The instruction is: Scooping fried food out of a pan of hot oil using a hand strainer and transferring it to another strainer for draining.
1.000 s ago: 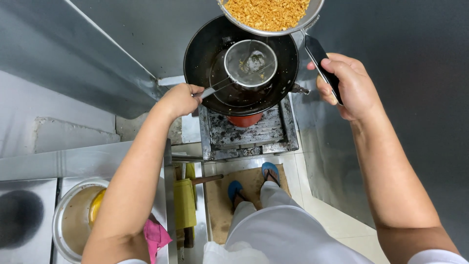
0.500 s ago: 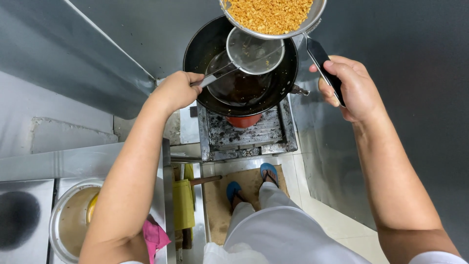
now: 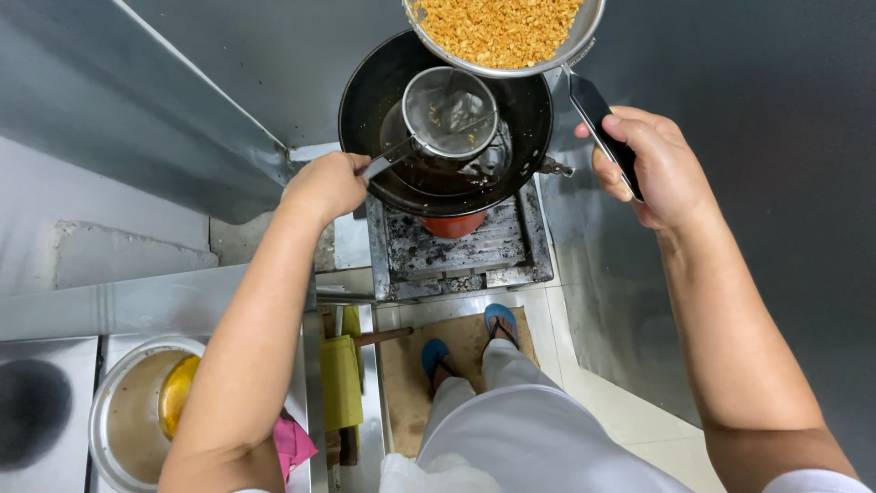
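From the head view, the person's left hand (image 3: 330, 185) is gripping the metal handle of a round mesh skimmer (image 3: 450, 113), fingers clenched around it, and is holding the skimmer's basket just above the dark oil in the black wok (image 3: 365, 100). The wok is sitting on a grimy burner stand (image 3: 456, 251) with a red part showing beneath it. The right hand (image 3: 655, 166) is clasping the dark handle of a steel strainer bowl (image 3: 584, 36) heaped with golden fried crumbs (image 3: 497, 27), which is overlapping the wok's far rim and hiding part of it. Steel walls are closing in on both sides. Lower left, a metal basin (image 3: 114, 424) is holding a yellowish thing, a pink cloth (image 3: 294, 440) beside it. Blue sandals (image 3: 500, 319) are standing on a brown mat (image 3: 406, 374).
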